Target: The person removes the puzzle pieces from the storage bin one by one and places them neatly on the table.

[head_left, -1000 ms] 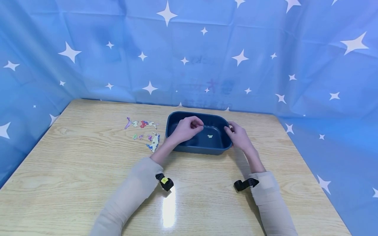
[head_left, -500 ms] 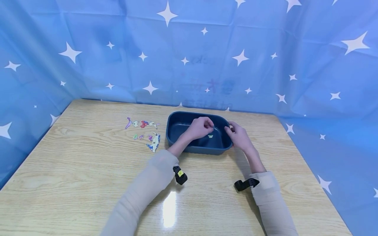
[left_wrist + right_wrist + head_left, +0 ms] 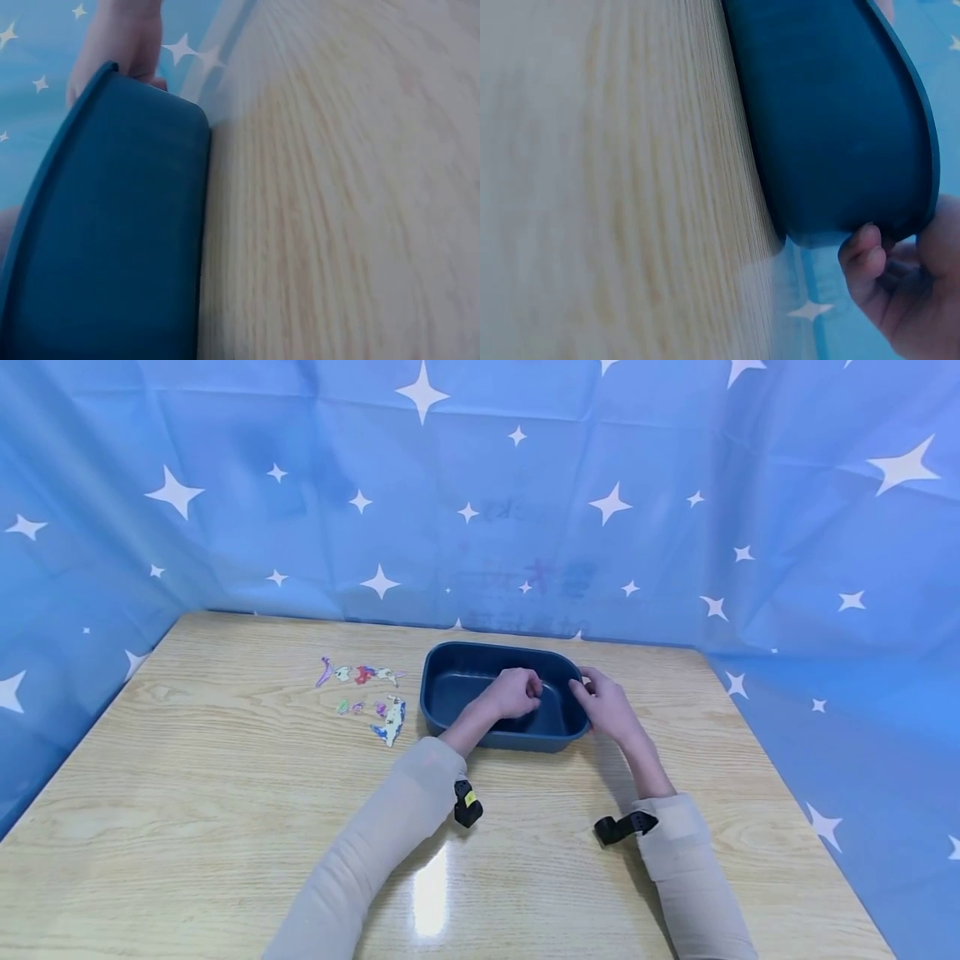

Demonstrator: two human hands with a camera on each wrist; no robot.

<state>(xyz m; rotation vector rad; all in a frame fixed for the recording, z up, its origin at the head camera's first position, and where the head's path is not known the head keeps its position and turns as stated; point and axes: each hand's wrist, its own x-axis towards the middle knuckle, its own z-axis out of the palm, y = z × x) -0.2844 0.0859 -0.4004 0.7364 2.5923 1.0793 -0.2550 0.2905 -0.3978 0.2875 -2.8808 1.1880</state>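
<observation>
A dark blue rectangular bin [image 3: 455,697] stands on the wooden table in the head view. My left hand [image 3: 510,693] reaches over its near side and down inside, with the fingers bent downward. The fingertips are hidden, and so is whatever lies beneath them. At the bin's right end my right hand [image 3: 606,703] grips the rim, thumb on the inside. The right wrist view has the curled fingers [image 3: 866,259] of that hand against the bin's outer wall [image 3: 832,127]. In the left wrist view the bin's outer side [image 3: 112,217] covers the left fingers.
Left of the bin lie two rows of small, flat, irregularly cut pieces. Among them are a purple strip [image 3: 325,672], a red-and-blue piece [image 3: 364,674], a green piece [image 3: 342,706] and a larger pale piece with blue edges [image 3: 392,720]. A starry blue curtain [image 3: 480,485] hangs behind the table.
My left hand has moved right inside the bin, then lowered over the spot where a small pale-yellow piece lay; that piece is now out of sight. The right hand keeps its grip.
</observation>
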